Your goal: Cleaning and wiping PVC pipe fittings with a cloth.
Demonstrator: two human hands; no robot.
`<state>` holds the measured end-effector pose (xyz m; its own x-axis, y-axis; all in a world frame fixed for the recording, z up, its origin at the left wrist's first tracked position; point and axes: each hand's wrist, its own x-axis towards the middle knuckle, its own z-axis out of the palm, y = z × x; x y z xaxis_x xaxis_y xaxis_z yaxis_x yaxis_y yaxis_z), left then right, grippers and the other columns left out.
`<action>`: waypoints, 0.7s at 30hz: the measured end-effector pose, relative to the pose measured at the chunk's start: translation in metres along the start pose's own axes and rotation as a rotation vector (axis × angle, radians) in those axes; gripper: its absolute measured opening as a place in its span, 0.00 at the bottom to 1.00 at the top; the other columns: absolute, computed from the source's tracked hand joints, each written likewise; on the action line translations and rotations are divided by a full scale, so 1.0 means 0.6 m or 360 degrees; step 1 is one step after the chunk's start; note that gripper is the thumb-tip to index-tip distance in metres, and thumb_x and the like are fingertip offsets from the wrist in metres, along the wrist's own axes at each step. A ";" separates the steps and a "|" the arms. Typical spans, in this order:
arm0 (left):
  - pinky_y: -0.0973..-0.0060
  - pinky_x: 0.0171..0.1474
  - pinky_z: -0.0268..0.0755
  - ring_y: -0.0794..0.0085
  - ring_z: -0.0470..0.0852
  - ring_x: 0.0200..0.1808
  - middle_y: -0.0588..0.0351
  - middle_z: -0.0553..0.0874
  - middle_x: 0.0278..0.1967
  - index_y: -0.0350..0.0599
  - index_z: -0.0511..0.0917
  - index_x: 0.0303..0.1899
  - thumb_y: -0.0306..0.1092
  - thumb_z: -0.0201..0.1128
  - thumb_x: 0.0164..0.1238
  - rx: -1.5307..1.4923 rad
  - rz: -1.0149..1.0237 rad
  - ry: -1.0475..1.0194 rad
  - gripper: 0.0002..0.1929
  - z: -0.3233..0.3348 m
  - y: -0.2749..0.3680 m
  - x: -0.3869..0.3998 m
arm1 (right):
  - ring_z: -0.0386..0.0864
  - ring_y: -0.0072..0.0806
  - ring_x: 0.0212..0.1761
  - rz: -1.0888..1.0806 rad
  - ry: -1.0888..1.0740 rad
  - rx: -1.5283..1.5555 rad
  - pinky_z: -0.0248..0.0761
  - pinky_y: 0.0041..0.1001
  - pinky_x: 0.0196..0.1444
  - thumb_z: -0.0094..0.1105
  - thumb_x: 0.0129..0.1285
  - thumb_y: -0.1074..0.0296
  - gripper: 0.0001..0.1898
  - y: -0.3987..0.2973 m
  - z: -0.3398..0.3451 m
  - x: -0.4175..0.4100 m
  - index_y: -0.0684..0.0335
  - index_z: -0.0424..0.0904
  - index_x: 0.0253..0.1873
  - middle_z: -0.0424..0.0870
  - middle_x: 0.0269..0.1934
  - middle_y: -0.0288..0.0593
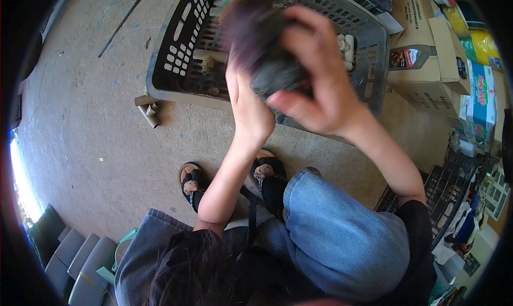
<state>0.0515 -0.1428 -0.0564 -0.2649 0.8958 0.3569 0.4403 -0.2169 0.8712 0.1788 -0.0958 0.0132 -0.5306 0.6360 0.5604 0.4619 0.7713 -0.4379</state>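
A dark, rounded object (280,71), blurred by motion, is held up over a black plastic crate (160,83); its kind cannot be told. My right hand (320,69) grips it from the right, with thumb and fingers spread around its side. My left hand (246,93) is at its left and underside, the fingers mostly hidden behind the blur. A second dark, purplish shape, also blurred, shows above the left hand. Inside the crate lie several pale plastic pipe pieces, including a pipe fitting (207,64) at the left and a white fitting (348,51) at the right.
Pipe fittings (150,110) lie on the concrete floor beside the crate's lower left corner. A thin black rod (122,21) lies farther left. Cardboard boxes (425,65) stand at the right, above another black crate (441,198). Grey plastic pieces (86,266) are at the lower left.
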 end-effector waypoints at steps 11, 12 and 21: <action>0.78 0.47 0.69 0.75 0.77 0.41 0.55 0.79 0.40 0.37 0.73 0.45 0.30 0.50 0.65 -0.1200 -0.0580 0.0010 0.11 0.015 -0.011 0.016 | 0.70 0.32 0.34 0.0004 0.0237 -0.0028 0.65 0.27 0.36 0.66 0.51 0.57 0.16 -0.022 0.027 -0.021 0.63 0.78 0.37 0.71 0.34 0.43; 0.77 0.47 0.69 0.74 0.77 0.42 0.54 0.78 0.41 0.37 0.73 0.46 0.29 0.53 0.63 -0.1426 -0.0591 -0.0060 0.12 0.011 -0.007 0.017 | 0.70 0.32 0.34 -0.0031 0.0237 -0.0038 0.65 0.27 0.37 0.66 0.51 0.57 0.15 -0.030 0.029 -0.032 0.63 0.78 0.37 0.71 0.34 0.43; 0.73 0.50 0.73 0.70 0.79 0.47 0.49 0.78 0.47 0.38 0.69 0.54 0.43 0.41 0.73 -0.2118 -0.1135 -0.0206 0.20 0.019 0.011 0.013 | 0.67 0.31 0.36 -0.0006 0.0224 -0.0111 0.62 0.27 0.37 0.68 0.50 0.58 0.15 -0.018 0.013 -0.030 0.61 0.77 0.37 0.68 0.32 0.41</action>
<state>0.0622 -0.1330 -0.0517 0.0245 0.9734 -0.2280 -0.8356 0.1451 0.5298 0.1776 -0.1156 0.0023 -0.4299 0.6195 0.6568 0.5110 0.7667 -0.3887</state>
